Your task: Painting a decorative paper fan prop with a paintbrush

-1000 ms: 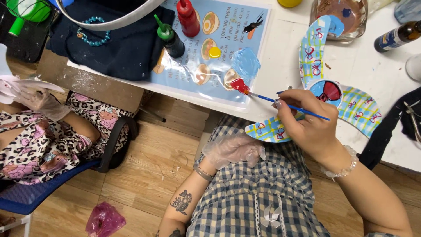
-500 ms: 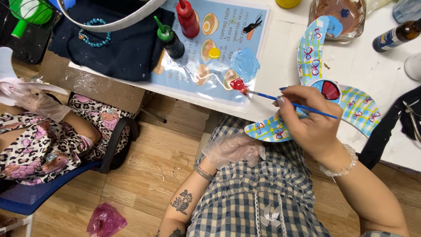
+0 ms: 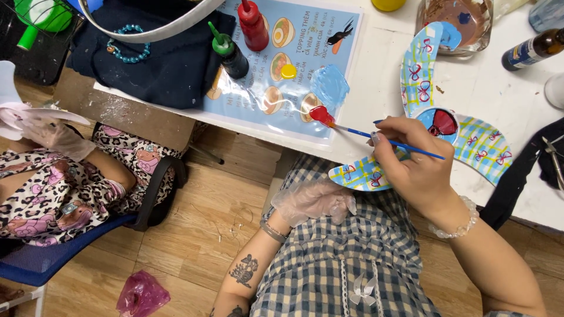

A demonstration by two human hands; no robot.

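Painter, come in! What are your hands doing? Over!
Right hand grips blue brush, tip in red paint. Gloved left hand rests in lap, empty. Painted curved piece on table. Nothing blocking.

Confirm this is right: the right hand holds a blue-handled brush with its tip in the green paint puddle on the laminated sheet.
Not quite. In the head view, the right hand holds the blue-handled brush, but its tip sits in the red paint puddle, not green, on the laminated sheet.

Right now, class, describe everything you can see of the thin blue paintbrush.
The paintbrush is slim, with a blue handle, a pale ferrule and a tip loaded with red. It lies nearly level, slanting down to the right. The right hand pinches its handle; its tip rests in a red paint blob on the plastic-covered sheet.
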